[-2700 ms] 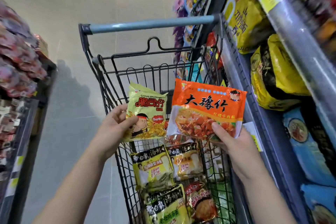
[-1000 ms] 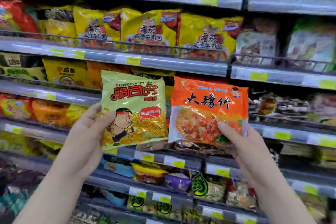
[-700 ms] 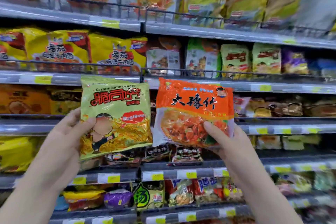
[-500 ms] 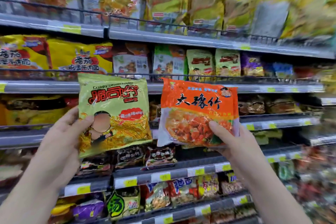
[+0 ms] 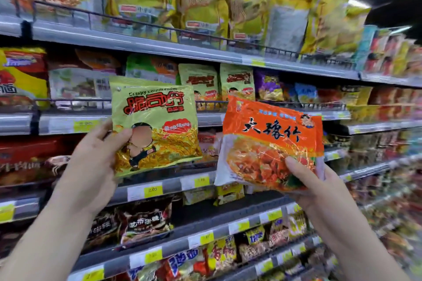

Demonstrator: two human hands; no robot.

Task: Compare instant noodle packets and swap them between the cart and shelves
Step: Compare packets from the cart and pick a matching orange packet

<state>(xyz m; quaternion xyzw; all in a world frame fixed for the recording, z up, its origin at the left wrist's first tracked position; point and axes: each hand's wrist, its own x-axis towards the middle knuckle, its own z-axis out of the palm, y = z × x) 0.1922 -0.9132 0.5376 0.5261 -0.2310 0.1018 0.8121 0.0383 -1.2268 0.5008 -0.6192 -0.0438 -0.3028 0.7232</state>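
My left hand [image 5: 91,166] holds a light green noodle packet [image 5: 157,125] with red characters and a cartoon figure, thumb on its front at the lower left. My right hand [image 5: 319,187] grips an orange noodle packet [image 5: 269,141] with black characters, thumb across its lower right corner. Both packets are raised side by side in front of the shelves [image 5: 159,48]. Matching green packets [image 5: 198,82] stand on the shelf just behind. The cart is out of view.
Several shelf rows packed with noodle packets fill the view, with yellow price tags [image 5: 153,191] along their grey edges. Large yellow bags [image 5: 205,0] line the top shelf. Dark packets [image 5: 146,223] lie on a lower shelf. The aisle runs off to the right.
The view swung from the cart up to the shelves and then rightward along them. Both hands kept their packets; the orange packet has tilted and sits slightly lower than the green one.
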